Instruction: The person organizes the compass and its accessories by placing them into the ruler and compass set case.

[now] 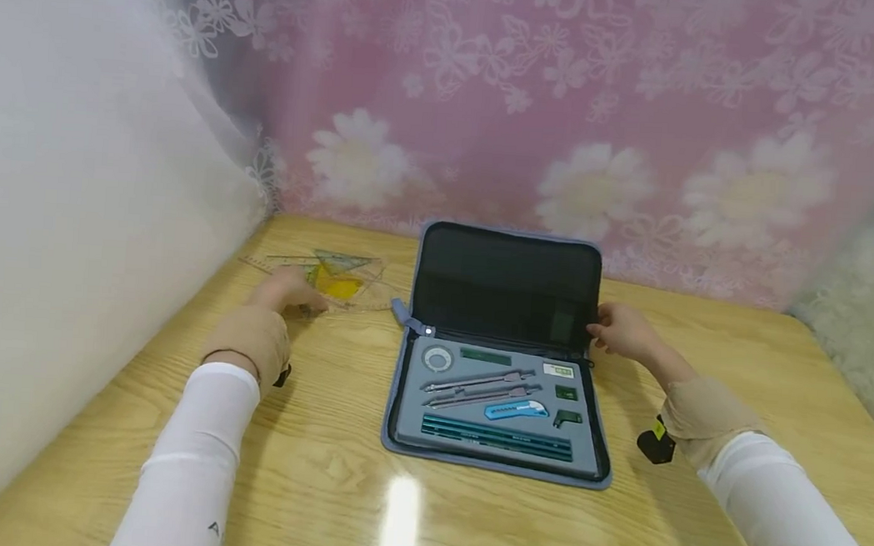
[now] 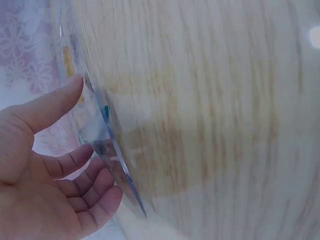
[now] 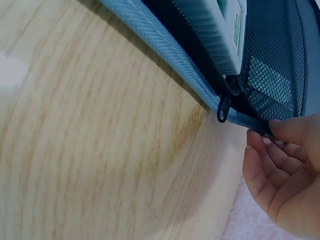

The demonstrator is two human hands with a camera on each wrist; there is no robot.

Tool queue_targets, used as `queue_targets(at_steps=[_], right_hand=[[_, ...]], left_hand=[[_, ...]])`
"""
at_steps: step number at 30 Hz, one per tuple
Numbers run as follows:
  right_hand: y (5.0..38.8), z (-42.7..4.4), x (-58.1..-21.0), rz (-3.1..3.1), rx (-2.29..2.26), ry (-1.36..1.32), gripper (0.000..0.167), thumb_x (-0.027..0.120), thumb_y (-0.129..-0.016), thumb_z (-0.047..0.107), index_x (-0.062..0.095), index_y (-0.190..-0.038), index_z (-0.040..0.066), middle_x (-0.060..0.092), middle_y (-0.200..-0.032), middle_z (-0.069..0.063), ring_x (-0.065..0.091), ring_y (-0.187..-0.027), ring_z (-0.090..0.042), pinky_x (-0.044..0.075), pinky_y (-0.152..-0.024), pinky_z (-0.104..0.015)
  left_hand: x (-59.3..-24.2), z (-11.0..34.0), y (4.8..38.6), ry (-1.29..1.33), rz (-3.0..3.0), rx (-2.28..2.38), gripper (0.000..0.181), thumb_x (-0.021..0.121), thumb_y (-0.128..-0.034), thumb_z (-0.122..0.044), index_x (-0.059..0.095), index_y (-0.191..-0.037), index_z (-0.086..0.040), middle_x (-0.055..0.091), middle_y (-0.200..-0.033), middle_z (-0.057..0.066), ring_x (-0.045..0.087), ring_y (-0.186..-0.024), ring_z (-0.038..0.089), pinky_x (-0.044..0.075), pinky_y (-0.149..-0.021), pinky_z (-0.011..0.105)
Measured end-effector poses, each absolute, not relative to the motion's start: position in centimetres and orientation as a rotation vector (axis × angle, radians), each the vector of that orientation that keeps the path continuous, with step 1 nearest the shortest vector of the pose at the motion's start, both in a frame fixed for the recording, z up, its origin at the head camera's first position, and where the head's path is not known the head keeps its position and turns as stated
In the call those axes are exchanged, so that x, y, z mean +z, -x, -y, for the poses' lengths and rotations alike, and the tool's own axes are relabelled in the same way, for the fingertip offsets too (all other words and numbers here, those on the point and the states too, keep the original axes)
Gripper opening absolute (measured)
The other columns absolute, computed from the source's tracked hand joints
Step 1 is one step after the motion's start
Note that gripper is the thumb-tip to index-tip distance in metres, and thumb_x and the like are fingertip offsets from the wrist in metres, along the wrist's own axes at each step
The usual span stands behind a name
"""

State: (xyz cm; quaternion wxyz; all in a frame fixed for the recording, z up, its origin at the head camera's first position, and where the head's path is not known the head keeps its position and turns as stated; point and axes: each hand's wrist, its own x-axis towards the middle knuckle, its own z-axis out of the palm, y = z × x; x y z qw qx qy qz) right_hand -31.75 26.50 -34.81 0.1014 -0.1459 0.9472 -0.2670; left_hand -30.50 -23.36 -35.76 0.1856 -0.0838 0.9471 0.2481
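Note:
At the table's left side my left hand [image 1: 291, 289] holds a flat set of clear plastic rulers [image 1: 364, 298], with a set square [image 1: 342, 260] and a yellow patch among them. In the left wrist view, my thumb and curled fingers meet the clear rulers [image 2: 117, 150], seen nearly edge-on and slightly tilted off the wood. My right hand [image 1: 624, 330] pinches the edge of an open zip case [image 1: 507, 286] beside its hinge. The right wrist view shows thumb and forefinger on the case's fabric edge [image 3: 245, 120], near a black zip pull [image 3: 223, 109].
Fitted in the case's grey tray [image 1: 413, 413] are two compasses [image 1: 482, 388], a blue utility knife [image 1: 516, 409], green pencils [image 1: 497, 438], a white tape roll [image 1: 438, 358] and small green pieces. A floral curtain [image 1: 456, 82] hangs behind the wooden table [image 1: 304, 474].

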Motion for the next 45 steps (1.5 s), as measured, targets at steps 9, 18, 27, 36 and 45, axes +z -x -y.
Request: queue_targets(at_steps=[9,18,27,36,45], right_hand=[[31.3,-27.2,-35.7,-2.812,-0.805,0.416,0.025,0.052,-0.091,0.004,0.052,-0.106,-0.016,0.062,-0.087,-0.023,0.063,-0.072,-0.027,0.053,-0.06,-0.036],[31.2,-27.4,-35.7,-2.788,-0.853,0.379,0.031,0.053,-0.09,0.006,0.049,-0.112,-0.017,0.062,-0.091,-0.025,0.062,-0.076,-0.028,0.053,-0.061,-0.035],[31.7,-26.6,-35.0,-2.7,-1.086,0.288,0.042,0.05,-0.095,0.014,0.041,-0.122,-0.017,0.053,-0.11,-0.031,0.055,-0.094,-0.035,0.051,-0.069,-0.036],[32.7,-26.4,-32.5,-2.737,-1.173,0.239,0.046,0.044,-0.098,0.023,0.038,-0.126,-0.014,0.048,-0.114,-0.028,0.051,-0.095,-0.034,0.048,-0.068,-0.03],[33.2,-26.1,-29.8,-2.836,-1.133,0.267,0.036,0.046,-0.097,0.017,0.041,-0.118,-0.012,0.052,-0.115,-0.032,0.055,-0.083,-0.023,0.05,-0.067,-0.033]], left_hand=[[-36.7,23.5,31.0,0.207,-2.563,0.946,0.023,0.068,-0.0831,-0.022,0.054,-0.077,-0.005,0.036,-0.056,-0.001,0.034,-0.049,0.011,0.035,-0.051,0.026],[-34.2,24.8,30.3,-0.182,-2.568,0.972,0.024,0.055,-0.092,-0.01,0.061,-0.108,0.007,0.051,-0.062,0.006,0.032,-0.047,0.009,0.034,-0.053,0.03],[-28.7,24.7,28.5,-0.253,-2.887,0.609,0.029,0.056,-0.0907,-0.012,0.063,-0.112,0.007,0.059,-0.115,0.025,0.061,-0.086,0.034,0.05,-0.073,0.043],[-25.3,22.1,27.5,-0.157,-3.087,0.678,0.028,0.055,-0.0913,-0.013,0.065,-0.109,0.006,0.061,-0.11,0.026,0.057,-0.097,0.039,0.046,-0.075,0.045],[-21.3,20.8,25.3,-0.249,-3.223,0.557,0.024,0.056,-0.0894,-0.009,0.068,-0.104,0.005,0.063,-0.104,0.025,0.06,-0.086,0.038,0.04,-0.087,0.051]])
